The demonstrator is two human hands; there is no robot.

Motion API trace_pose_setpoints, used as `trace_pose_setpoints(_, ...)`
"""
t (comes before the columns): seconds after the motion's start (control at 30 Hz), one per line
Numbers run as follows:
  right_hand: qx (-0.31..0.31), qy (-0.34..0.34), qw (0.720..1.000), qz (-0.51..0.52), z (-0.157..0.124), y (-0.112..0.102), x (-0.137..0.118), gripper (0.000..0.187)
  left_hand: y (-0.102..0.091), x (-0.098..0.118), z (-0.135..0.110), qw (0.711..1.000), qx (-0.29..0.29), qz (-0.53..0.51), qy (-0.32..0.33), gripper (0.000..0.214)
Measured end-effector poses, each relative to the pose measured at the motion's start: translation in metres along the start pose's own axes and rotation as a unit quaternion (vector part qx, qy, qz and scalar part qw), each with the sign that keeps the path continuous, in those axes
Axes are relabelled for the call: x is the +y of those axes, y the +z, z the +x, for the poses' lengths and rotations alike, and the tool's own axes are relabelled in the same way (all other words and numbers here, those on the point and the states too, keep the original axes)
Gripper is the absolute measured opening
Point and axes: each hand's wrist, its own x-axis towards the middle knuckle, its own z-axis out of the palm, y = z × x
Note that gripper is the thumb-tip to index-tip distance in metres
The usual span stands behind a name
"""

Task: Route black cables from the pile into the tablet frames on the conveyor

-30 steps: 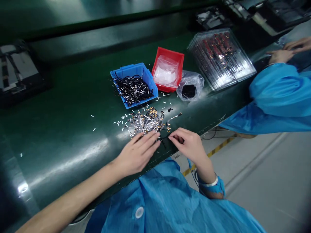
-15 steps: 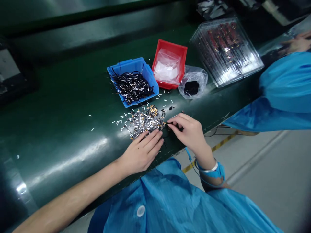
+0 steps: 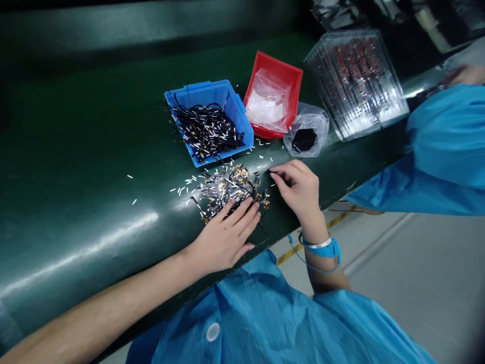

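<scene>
Well, the person's left hand (image 3: 223,240) lay open, its fingers spread and resting on the near edge of a loose pile of thin cables (image 3: 227,187) with small gold connectors and silvery tips. That pile sat on a dark green table (image 3: 94,151), near its front edge. The right hand (image 3: 295,189) was curled just beside the pile, thumb and fingertips drawn together; whether they pinched anything was too small to tell. A blue wrist strap (image 3: 322,247) with a thin cord circled that wrist.

Beyond the pile stood a blue plastic bin (image 3: 237,119) full of black cables with white tips, touching a red plastic bin (image 3: 295,86) lined with a clear bag. Just beside it lay a clear bag of black pieces (image 3: 308,134), then a stacked clear tray (image 3: 356,83) holding red-marked parts. Small white bits (image 3: 181,190) were scattered across the table. At the right, a co-worker's blue sleeve (image 3: 447,146) and hand (image 3: 470,75) showed.
</scene>
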Motion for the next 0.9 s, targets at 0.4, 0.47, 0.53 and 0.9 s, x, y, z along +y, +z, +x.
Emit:
trace_pose_setpoints(0.4,0.025,0.067,0.997,0.037,-0.006,-0.012,0.002,0.010,-0.005,-0.002,0.000,0.999,0.017,-0.043,0.010,0.051)
trace_pose_setpoints(0.47,0.025,0.073,0.996,0.037,-0.004,-0.012,0.006,0.011,-0.004,-0.002,0.000,0.999,0.013,-0.042,0.006,0.053)
trace_pose_setpoints(0.53,0.014,0.071,0.996,0.042,0.000,-0.010,0.009,0.010,-0.003,-0.002,0.000,0.999,0.010,-0.040,0.002,0.054)
trace_pose_setpoints(0.9,-0.005,0.114,0.993,-0.039,-0.001,-0.010,-0.001,0.016,-0.003,-0.002,-0.001,0.999,-0.008,-0.033,-0.006,0.054)
